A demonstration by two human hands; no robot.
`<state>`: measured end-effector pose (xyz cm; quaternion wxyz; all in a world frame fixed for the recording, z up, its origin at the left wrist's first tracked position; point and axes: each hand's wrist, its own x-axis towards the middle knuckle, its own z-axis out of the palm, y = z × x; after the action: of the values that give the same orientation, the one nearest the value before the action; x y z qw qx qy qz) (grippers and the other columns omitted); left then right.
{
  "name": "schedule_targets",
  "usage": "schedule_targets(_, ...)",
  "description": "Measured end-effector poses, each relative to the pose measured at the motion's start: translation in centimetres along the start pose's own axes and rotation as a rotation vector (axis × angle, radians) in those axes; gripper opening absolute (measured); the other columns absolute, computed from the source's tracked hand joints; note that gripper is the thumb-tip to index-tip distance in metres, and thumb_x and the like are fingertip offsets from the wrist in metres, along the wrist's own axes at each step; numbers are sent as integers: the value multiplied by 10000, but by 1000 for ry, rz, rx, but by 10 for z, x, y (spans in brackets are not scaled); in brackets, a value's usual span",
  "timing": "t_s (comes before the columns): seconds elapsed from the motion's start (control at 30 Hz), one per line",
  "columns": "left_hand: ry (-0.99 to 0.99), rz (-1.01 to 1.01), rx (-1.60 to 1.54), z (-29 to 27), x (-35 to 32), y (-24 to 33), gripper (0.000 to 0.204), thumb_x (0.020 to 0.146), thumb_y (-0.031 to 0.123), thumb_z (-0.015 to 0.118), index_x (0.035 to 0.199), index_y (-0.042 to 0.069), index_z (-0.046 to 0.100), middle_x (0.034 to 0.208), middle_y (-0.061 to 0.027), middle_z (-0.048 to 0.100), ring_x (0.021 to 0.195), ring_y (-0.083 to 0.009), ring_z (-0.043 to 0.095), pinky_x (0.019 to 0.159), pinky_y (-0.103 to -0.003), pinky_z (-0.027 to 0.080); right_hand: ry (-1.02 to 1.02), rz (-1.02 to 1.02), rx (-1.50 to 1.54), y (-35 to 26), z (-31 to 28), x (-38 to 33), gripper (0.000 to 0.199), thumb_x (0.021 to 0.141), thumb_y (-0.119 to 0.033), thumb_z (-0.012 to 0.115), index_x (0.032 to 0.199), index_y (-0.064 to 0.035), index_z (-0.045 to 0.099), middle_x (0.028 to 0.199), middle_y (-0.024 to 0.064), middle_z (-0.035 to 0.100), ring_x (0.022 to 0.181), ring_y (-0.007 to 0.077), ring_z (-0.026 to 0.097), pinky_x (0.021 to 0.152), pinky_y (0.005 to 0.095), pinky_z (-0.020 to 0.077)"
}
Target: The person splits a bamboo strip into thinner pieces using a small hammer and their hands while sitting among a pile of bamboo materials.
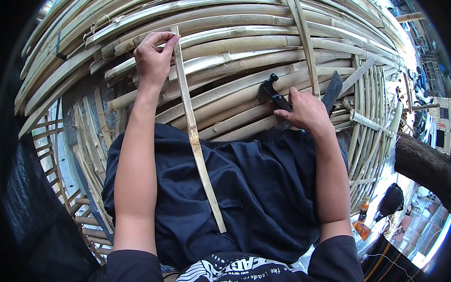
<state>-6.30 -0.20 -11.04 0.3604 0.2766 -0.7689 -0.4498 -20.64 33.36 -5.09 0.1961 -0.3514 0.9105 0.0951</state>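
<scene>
My left hand (154, 56) pinches the upper end of a long, flat bamboo strip (191, 127) between thumb and fingers. The strip slants down over the dark cloth (243, 191) on my lap, its lower end lying there. At the right, my right hand (308, 113) is closed over the handle of a black claw hammer (273, 90), whose head points up and to the left. Most of that handle is hidden under my fingers. A dark, broad knife blade (332, 92) sticks up just beyond the hand; its handle cannot be seen.
Split bamboo poles (239, 37) are stacked in front of me. A narrow bamboo slat (306, 42) lies across them. Bamboo lattice (373, 116) stands at the right, near a thick log (423, 163), a bottle (364, 208) and a black bag (392, 199).
</scene>
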Motion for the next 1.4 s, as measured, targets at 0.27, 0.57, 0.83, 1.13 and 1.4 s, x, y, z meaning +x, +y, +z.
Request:
schedule_targets(0.27, 2, 4, -8, 0, 0, -1, 230, 930, 236, 799, 1027, 29, 766, 888, -21, 744, 673, -90, 701, 544, -241, 589, 7, 33, -40, -3, 0, -2, 590, 775, -466, 857, 1083, -36, 595, 1010, 196, 708, 975, 398, 694, 855, 490, 551)
schedule_targets(0.57, 3, 2, -12, -1, 0, -1, 228, 924, 231, 803, 1025, 29, 772, 905, -36, 754, 696, -96, 714, 543, -247, 600, 93, -72, -64, -1, 16, 11, 483, 736, -264, 891, 1042, -16, 612, 939, 208, 726, 917, 416, 732, 792, 504, 592)
schedule_targets(0.83, 7, -6, 11, -3, 0, 2, 234, 922, 228, 804, 1029, 23, 776, 927, -39, 757, 695, -97, 715, 542, -247, 605, 114, -104, -53, -7, 17, 10, 331, 786, -161, 798, 1016, -13, 612, 903, 215, 722, 877, 422, 729, 766, 509, 596)
schedule_targets(1.13, 19, 1, 6, -2, -1, 5, 219, 917, 206, 802, 1010, 9, 779, 919, -58, 757, 676, -122, 724, 524, -261, 610, 67, -112, -90, -1, 22, 14, 423, 775, -181, 818, 1062, -5, 563, 940, 234, 698, 931, 437, 700, 811, 525, 572)
schedule_targets(1.4, 23, -14, -7, 3, 0, -2, 235, 917, 237, 811, 1038, 37, 789, 828, -23, 747, 627, -66, 676, 525, -242, 585, 28, -88, -97, 0, 15, 16, 377, 805, -173, 767, 1069, -2, 559, 981, 242, 690, 970, 434, 685, 839, 517, 562)
